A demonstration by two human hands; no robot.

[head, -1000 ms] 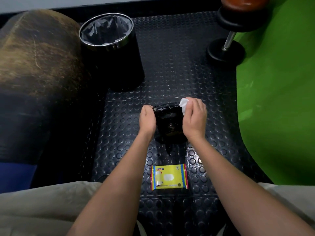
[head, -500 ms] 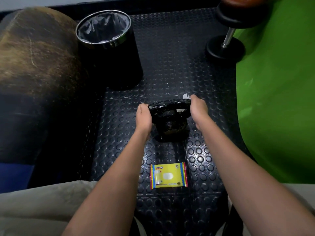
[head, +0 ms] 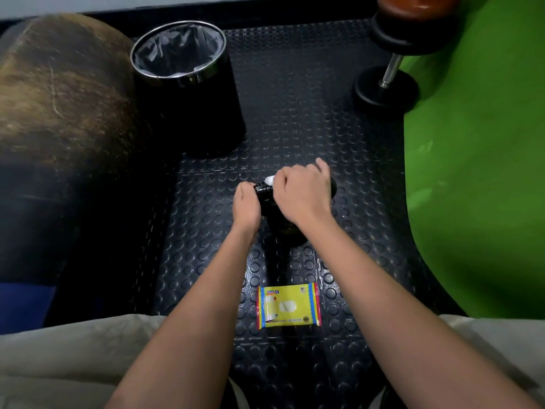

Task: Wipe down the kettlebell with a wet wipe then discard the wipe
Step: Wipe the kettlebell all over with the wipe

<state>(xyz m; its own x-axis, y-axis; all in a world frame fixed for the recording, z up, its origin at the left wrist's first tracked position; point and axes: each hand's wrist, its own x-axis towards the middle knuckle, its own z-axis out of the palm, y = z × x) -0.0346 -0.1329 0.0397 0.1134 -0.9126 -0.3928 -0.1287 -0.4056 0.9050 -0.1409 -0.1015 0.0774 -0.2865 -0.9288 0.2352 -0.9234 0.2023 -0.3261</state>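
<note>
While the left hand grips the left end of the kettlebell handle, the right hand curls over the handle's top, pressing the wet wipe beneath its fingers. That handle runs left to right under both hands — the trash bin lies well beyond the fingertips, up and left, nearer the left hand.

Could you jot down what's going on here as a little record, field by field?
activity: wiping a kettlebell on the studded floor mat
left hand: grips the handle's left end
right hand: on top of the handle, holds a white wipe
wipe pack: yellow, flat on the mat, nearer the person
bin: black, lined, far left, no wipe visible in it
dumbbell: far right
stage: wiping; discard not yet done
</note>
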